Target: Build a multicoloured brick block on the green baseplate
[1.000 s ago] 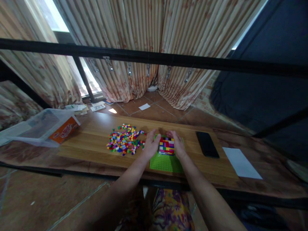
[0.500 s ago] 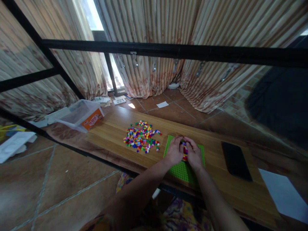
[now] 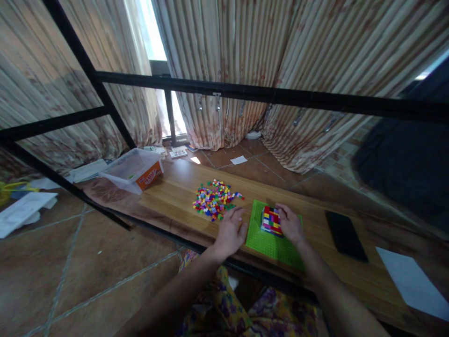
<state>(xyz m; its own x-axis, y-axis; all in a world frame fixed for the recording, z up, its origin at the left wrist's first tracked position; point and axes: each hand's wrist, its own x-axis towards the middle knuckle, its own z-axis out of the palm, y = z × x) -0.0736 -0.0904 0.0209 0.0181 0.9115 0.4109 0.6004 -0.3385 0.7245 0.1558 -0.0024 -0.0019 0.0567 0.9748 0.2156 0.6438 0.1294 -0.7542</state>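
On the green baseplate (image 3: 261, 241) stands a low block of multicoloured toy bricks (image 3: 271, 220), mostly red, yellow and white on the faces that show. My right hand (image 3: 290, 224) rests at the right side of this block, its fingers bent beside the top edge; whether they pinch a brick I cannot make out. My left hand (image 3: 229, 234) is off the baseplate to the left, fingers apart, with nothing seen in it. Just beyond its fingertips lies a heap of small loose bricks (image 3: 212, 199) in many colours.
A clear plastic tub (image 3: 135, 171) with an orange label sits at the table's left end. Right of the baseplate lie a black phone (image 3: 345, 235) and a white sheet of paper (image 3: 412, 281). A black metal rail (image 3: 245, 92) crosses beyond the wooden table (image 3: 175, 182).
My left hand has left the brick block and moved left to the loose heap. The right hand has drawn slightly to the right, uncovering the block. The camera view has shifted a little.
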